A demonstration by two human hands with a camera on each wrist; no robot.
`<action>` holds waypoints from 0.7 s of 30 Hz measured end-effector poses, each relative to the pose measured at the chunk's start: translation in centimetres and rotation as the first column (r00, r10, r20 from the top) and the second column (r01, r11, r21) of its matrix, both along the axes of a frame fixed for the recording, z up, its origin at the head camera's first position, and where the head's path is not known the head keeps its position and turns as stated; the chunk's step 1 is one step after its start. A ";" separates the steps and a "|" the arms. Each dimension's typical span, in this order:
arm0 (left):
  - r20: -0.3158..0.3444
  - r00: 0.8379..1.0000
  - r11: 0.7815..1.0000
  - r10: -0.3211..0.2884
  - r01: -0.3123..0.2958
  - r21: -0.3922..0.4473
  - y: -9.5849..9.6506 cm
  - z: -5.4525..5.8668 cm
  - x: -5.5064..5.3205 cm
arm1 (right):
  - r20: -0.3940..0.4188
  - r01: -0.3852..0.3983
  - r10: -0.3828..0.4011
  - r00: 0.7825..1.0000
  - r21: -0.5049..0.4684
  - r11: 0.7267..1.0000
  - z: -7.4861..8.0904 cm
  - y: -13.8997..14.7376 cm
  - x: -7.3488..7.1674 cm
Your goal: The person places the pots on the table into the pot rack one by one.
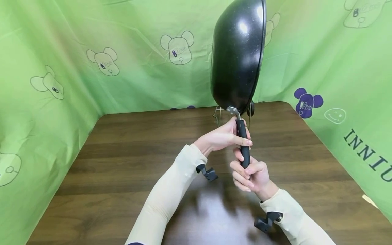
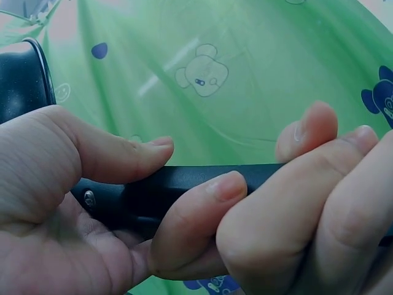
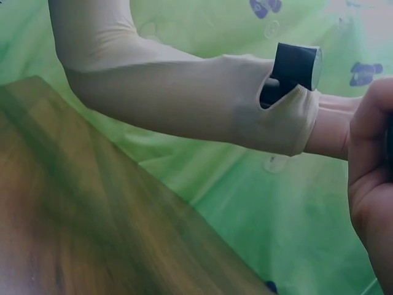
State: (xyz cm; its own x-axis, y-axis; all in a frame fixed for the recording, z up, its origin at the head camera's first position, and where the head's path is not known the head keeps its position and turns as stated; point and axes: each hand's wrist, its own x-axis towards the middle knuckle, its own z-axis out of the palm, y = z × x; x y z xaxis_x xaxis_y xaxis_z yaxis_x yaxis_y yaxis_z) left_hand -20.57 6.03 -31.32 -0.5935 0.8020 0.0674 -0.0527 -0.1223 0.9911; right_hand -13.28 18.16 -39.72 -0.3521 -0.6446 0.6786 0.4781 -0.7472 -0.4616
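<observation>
black pan (image 1: 237, 58) gripped by its handle (image 1: 241, 128) in 2 hands, head view.
the left hand (image 1: 222, 136) grasps the handle near the pan's bracket, thumb laid across it; the right hand (image 1: 255, 175) has its fingers (image 1: 239, 168) curled round the lower end. the pan is raised above the wooden surface (image 1: 137, 153), tipped on its side, rim to the right; a wire stand (image 1: 218, 114) shows partly behind it, contact between the 2 unclear.
</observation>
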 end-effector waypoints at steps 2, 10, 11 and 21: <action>0.004 1.000 1.000 0.003 -0.003 -0.004 0.3 -0.1 -0.1 | 0.003 -0.003 0.003 1.000 -0.004 1.000 0.0 0.2 -0.1; 0.050 0.999 1.000 -0.016 0.016 0.000 0.9 -0.5 -0.5 | 0.013 -0.030 0.031 0.999 -0.040 0.999 -0.3 0.4 -0.2; 0.058 0.998 1.000 -0.017 0.017 0.003 0.9 -0.5 -0.5 | 0.012 -0.034 0.034 0.999 -0.046 0.998 -0.3 0.4 -0.2; 0.082 0.997 1.000 -0.012 0.011 0.002 1.8 -0.9 -0.6 | 0.022 -0.045 0.046 0.999 -0.080 0.996 -0.6 1.0 -0.2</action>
State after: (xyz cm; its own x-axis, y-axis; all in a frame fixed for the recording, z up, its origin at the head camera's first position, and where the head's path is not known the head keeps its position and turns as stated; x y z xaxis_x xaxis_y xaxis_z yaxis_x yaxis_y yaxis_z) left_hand -21.20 7.78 -32.20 -0.5878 0.8087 0.0203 -0.1355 -0.1232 0.9831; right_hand -13.51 19.12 -40.28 -0.3401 -0.6043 0.7205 0.5224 -0.7585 -0.3896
